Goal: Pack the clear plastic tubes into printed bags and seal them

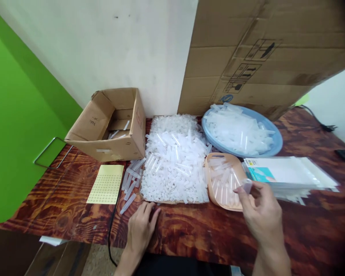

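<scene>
My right hand [260,214] hovers over the near right edge of a small peach tray [209,184] and pinches a small clear plastic tube [247,186] between thumb and fingertips. The tray holds several more clear tubes. My left hand [141,226] lies on the wooden table [189,230] with fingers stretched toward the near edge of a big pile of small clear plastic pieces [174,161] on a flat cardboard sheet. It holds nothing.
An open cardboard box [109,126] stands at the back left. A yellow sticker sheet [107,184] and loose tubes [130,180] lie beside the pile. A blue basin of tubes [273,143], stacked white packets [290,174], a large leaning carton [264,53] and a black cable [112,226] surround.
</scene>
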A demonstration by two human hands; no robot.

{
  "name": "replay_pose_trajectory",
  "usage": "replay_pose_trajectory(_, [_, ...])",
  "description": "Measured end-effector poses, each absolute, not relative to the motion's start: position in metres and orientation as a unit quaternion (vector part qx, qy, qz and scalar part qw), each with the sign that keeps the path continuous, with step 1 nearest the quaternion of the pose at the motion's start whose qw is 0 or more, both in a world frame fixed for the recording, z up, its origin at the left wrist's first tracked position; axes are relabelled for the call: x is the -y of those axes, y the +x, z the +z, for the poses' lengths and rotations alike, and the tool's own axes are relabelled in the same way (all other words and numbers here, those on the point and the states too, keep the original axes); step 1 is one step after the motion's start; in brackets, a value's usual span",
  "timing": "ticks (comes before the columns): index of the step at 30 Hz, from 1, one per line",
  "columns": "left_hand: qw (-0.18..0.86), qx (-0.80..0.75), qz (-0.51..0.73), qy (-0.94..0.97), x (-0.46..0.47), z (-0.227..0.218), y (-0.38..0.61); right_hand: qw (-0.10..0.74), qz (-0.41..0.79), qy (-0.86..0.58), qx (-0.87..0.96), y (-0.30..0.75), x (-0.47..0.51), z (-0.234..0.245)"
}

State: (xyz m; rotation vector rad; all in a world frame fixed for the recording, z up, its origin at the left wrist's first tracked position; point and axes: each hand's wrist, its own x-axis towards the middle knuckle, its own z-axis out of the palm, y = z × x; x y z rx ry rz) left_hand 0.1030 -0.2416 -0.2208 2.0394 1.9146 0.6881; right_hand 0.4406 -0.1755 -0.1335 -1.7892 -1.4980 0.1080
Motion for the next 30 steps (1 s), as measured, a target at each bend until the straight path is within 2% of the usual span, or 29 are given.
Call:
replay_pose_trajectory(4, [0.108, -0.618, 0.281, 0.727, 0.244, -0.227, 0.11, 0.339, -0.124, -0.701, 0.614, 0.463, 0.168, -0.117])
replay_pose_trajectory(8, [0.098, -0.575, 0.333, 0.74, 0.243, -0.235, 0.109, 0.234, -0.178, -0.708, 0.643, 0.489, 0.159, -0.127])
replay_pose_trajectory(10, [0.107, -0.568, 0.347, 0.738, 0.242, -0.237, 0.107, 0.215, -0.204, -0.705, 0.645, 0.498, 0.158, -0.137])
replay_pose_trajectory(12, [0.13, -0.565, 0.366, 0.728, 0.242, -0.236, 0.104, 0.232, -0.238, -0.677, 0.657, 0.502, 0.16, -0.144])
replay_pose_trajectory(15, [0.196, -0.572, 0.413, 0.681, 0.239, -0.228, 0.107, 0.308, -0.293, -0.619, 0.661, 0.489, 0.17, -0.144])
replay_pose_trajectory(18, [0.322, -0.61, 0.469, 0.552, 0.23, -0.208, 0.117, 0.391, -0.322, -0.586, 0.632, 0.443, 0.187, -0.144])
replay_pose_trajectory(19, [0.386, -0.611, 0.482, 0.496, 0.224, -0.2, 0.122, 0.405, -0.279, -0.556, 0.67, 0.421, 0.194, -0.146])
replay_pose_trajectory(21, [0.533, -0.568, 0.493, 0.387, 0.21, -0.184, 0.128, 0.446, -0.116, -0.422, 0.781, 0.378, 0.204, -0.155])
replay_pose_trajectory(23, [0.639, -0.516, 0.484, 0.303, 0.197, -0.174, 0.129, 0.447, 0.045, -0.32, 0.834, 0.343, 0.21, -0.165])
replay_pose_trajectory(26, [0.665, -0.502, 0.48, 0.273, 0.186, -0.17, 0.12, 0.489, 0.27, -0.39, 0.732, 0.318, 0.206, -0.18])
replay_pose_trajectory(30, [0.651, -0.503, 0.495, 0.282, 0.191, -0.173, 0.1, 0.579, 0.494, -0.478, 0.438, 0.321, 0.184, -0.184])
